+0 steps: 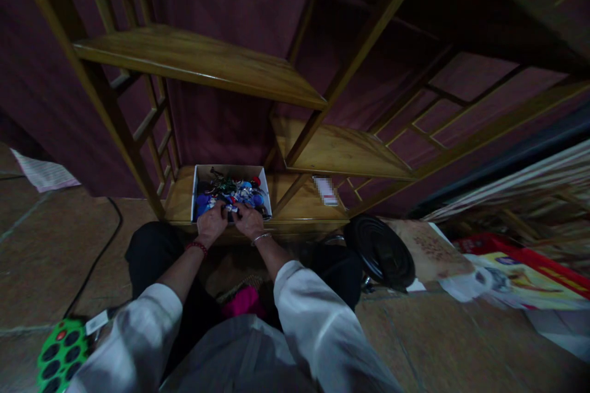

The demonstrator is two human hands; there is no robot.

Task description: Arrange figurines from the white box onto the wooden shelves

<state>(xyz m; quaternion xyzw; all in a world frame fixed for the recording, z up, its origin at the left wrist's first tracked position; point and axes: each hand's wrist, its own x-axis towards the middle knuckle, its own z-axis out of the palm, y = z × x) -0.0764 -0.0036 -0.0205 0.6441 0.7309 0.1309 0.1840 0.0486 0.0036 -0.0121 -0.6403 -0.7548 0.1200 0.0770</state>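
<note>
A white-edged open box (195,193) stands on the low wooden shelf, heaped with small trinkets (239,187) in blue, red, green and shiny metal, perhaps keychains. Over its front edge, my left hand (212,222), with a red bead bracelet, is closed with its fingertips at a small blue-and-white trinket (232,209). My right hand (249,221), wearing a silvery bangle, pinches the same piece from the other side. The fingers partly cover it, and the dim light hides its exact kind.
Wooden shelf boards (198,64) overhang the box, with a slanted post (295,193) to its right. A pale card (326,190) lies on the shelf. Right are a black round coiled object (380,252) and a red-yellow package (530,276); left, a green power strip (62,356) with cable.
</note>
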